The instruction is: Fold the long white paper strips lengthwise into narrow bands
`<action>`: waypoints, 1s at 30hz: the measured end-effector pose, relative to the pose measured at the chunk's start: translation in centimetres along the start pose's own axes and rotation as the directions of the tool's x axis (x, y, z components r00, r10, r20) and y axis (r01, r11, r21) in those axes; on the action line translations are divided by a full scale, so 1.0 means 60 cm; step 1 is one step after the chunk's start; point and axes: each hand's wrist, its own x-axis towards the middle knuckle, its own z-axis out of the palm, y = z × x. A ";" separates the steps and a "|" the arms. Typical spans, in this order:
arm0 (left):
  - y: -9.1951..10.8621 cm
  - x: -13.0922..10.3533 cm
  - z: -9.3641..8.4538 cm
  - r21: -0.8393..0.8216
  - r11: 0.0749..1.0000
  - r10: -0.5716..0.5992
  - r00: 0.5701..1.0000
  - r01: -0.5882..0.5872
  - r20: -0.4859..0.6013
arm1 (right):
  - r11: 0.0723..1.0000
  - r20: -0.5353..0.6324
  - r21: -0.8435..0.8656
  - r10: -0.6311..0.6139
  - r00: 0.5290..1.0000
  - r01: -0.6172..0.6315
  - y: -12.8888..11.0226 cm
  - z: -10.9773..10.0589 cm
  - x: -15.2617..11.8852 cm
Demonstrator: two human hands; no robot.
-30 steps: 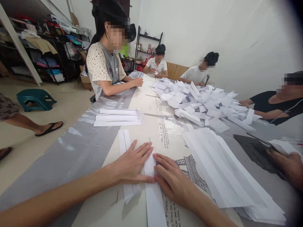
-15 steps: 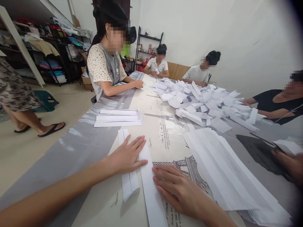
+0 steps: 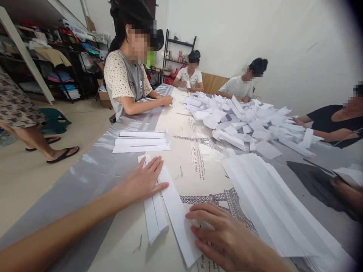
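My left hand (image 3: 147, 177) lies flat with its fingers stretched out, pressing on white folded paper strips. Under its palm is a creased strip (image 3: 155, 219), and its fingertips rest on the top of a longer plain strip (image 3: 178, 223) beside it. My right hand (image 3: 215, 230) is at the long strip's right edge, fingers curved and apart, fingertips touching or just over the paper; its thumb is hidden. Beyond my left hand, several folded strips (image 3: 141, 142) lie side by side. To the right is a stack of creased white sheets (image 3: 272, 207).
A heap of folded papers (image 3: 241, 121) covers the table's far right. Co-workers sit around the table (image 3: 70, 200), one at the left (image 3: 124, 79). A dark flat thing (image 3: 317, 185) lies at right. A person in sandals stands beside a green stool (image 3: 56, 120).
The long strip's top has shifted left, against the creased strip, and its near end now shows. My left hand has moved slightly left and up; my right hand's fingers have lifted and curved more.
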 end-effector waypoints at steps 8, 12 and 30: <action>0.000 0.001 -0.004 -0.015 1.000 -0.016 0.999 0.016 0.040 | 0.999 0.009 0.026 -0.038 0.999 0.038 -0.001 0.006 -0.003; -0.002 0.001 -0.005 -0.017 1.000 -0.017 0.999 0.018 0.034 | 0.999 0.032 0.034 -0.037 0.999 0.036 -0.002 -0.005 -0.001; -0.006 0.002 0.002 0.009 1.000 -0.012 0.999 0.011 0.035 | 0.926 0.042 0.370 0.060 0.997 -0.071 -0.001 -0.006 -0.012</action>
